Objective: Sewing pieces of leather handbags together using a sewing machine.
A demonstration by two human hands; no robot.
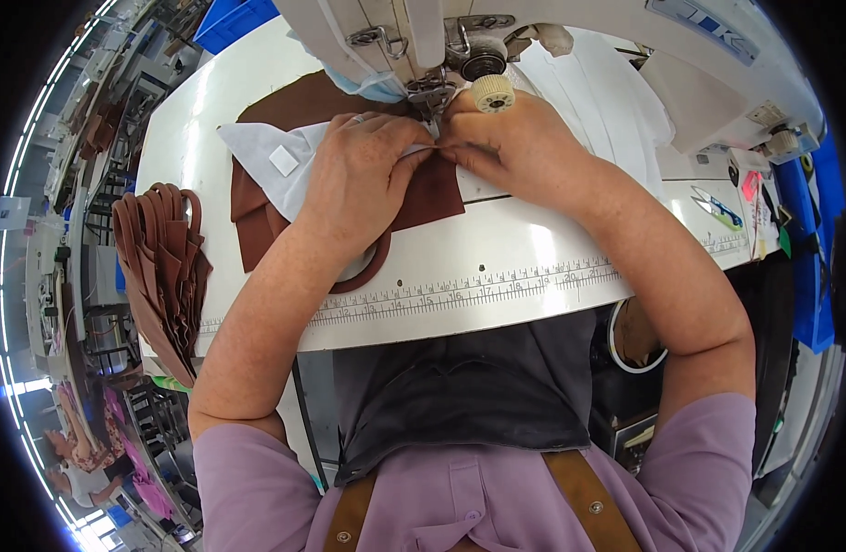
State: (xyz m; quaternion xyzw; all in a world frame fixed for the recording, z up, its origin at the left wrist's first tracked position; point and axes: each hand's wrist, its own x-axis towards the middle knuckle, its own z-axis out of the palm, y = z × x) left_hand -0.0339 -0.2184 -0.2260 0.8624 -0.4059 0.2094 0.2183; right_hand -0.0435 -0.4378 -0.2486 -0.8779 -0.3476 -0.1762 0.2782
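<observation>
Both my hands meet just in front of the presser foot (432, 92) of a sewing machine (579, 23). With thumb and fingers pinched, my left hand (363, 166) grips the edge of a white fabric piece (267, 179) that has a small white square on it. Opposite it, my right hand (510, 143) pinches the same edge, its fingertips almost touching the left ones. Beneath lies brown fabric (432, 198), spreading out behind and in front of the white piece. A brown rounded strap (372, 267) pokes out below my left wrist. My fingers cover the spot under the needle.
A bundle of brown strap pieces (161, 267) hangs over the table's left edge. White fabric (598, 101) lies right of the machine head. Small snips (717, 210) rest at the right, near a blue bin (814, 267). A printed ruler (460, 299) runs along the front edge.
</observation>
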